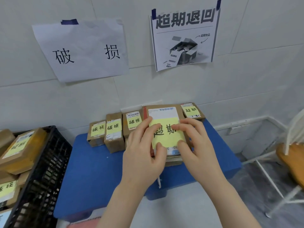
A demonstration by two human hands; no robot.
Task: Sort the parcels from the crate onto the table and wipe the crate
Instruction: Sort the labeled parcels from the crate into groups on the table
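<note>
The left hand (pixel 144 155) and right hand (pixel 197 150) press a flat, spread grip on the yellow-note parcel (pixel 166 134) sitting on the blue desk (pixel 98 170), so next probably comes reaching into the black crate (pixel 49 153) for another.

the left hand (pixel 143 155) and right hand (pixel 197 150) are bare, with short, plain nails. the left forearm (pixel 121 206) and right forearm (pixel 230 203) are bare down to the lower edge of the frame.
</note>
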